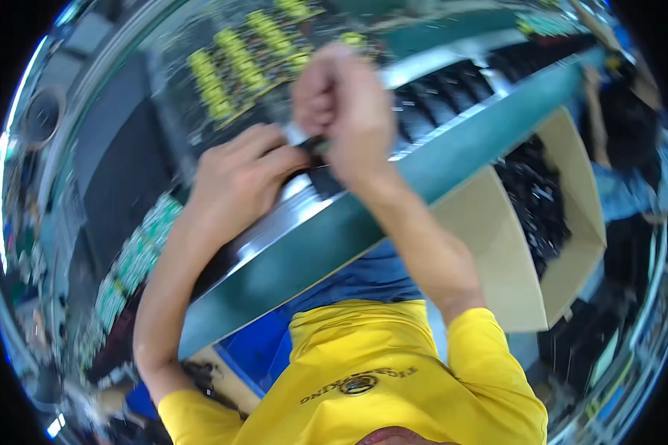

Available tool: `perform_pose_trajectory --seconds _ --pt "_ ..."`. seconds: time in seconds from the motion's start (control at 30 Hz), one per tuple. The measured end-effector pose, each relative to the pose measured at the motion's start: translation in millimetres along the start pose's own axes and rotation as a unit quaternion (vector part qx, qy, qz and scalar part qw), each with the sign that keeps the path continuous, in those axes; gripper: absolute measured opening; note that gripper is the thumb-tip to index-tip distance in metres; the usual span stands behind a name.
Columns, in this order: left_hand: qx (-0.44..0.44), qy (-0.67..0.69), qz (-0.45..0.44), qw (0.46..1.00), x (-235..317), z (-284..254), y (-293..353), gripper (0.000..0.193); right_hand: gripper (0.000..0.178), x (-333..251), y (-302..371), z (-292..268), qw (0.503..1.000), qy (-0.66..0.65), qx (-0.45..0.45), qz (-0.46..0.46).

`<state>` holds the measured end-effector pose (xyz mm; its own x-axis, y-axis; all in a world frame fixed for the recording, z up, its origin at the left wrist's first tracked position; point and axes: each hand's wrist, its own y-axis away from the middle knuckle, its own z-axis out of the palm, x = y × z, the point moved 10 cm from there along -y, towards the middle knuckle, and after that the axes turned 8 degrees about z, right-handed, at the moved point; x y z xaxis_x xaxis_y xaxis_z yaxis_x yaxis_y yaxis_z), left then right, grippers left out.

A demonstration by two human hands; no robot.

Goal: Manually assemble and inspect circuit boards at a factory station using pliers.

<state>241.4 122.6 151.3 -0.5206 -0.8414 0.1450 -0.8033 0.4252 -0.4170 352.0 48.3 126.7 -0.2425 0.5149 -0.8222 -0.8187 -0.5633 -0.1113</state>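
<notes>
My left hand (pixel 241 174) rests at the near edge of the workbench, its fingers bent and pressed against a small black part (pixel 323 178). Directly above and to the right of that part is my right hand (pixel 349 111), curled closed and smeared by motion. What its fingers hold, if anything, is hidden. Beneath both hands runs a shiny metal rail (pixel 300 204) along the bench. To the right on the same rail stands a row of black parts (pixel 445 96). Just beyond my hands lie boards with yellow components (pixel 237 63) in several rows.
Green circuit boards (pixel 137 245) are piled at the left, beside dark grey panels (pixel 126 156). The bench's green edge (pixel 438 163) crosses in front of me. An open cardboard box (pixel 508 259) of black parts (pixel 534 200) stands at the right. Another person (pixel 623 148) works at far right.
</notes>
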Motion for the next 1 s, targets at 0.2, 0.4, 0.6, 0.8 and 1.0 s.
perform_pose_trajectory --seconds 0.2,0.4,0.6,0.8,1.0 --pt "-0.013 0.062 -0.112 0.992 -2 -12 0 0.012 0.025 24 -13 12 0.997 -0.072 0.013 0.009" --pt "-0.001 0.118 -0.201 0.972 -2 -6 -1 0.019 0.053 -83 44 -1 0.958 0.257 -0.028 -0.123" --pt "0.000 0.087 -0.221 0.971 -3 -5 12 0.014 0.027 -64 94 -7 0.733 0.652 -0.061 -0.186" --pt "-0.015 0.003 -0.201 0.979 -1 -2 3 0.006 0.022 -39 101 -8 0.653 0.732 -0.076 -0.179" --pt "-0.016 -0.041 -0.171 0.984 1 -3 -2 0.005 0.020 -36 100 -11 0.668 0.720 -0.069 -0.173"
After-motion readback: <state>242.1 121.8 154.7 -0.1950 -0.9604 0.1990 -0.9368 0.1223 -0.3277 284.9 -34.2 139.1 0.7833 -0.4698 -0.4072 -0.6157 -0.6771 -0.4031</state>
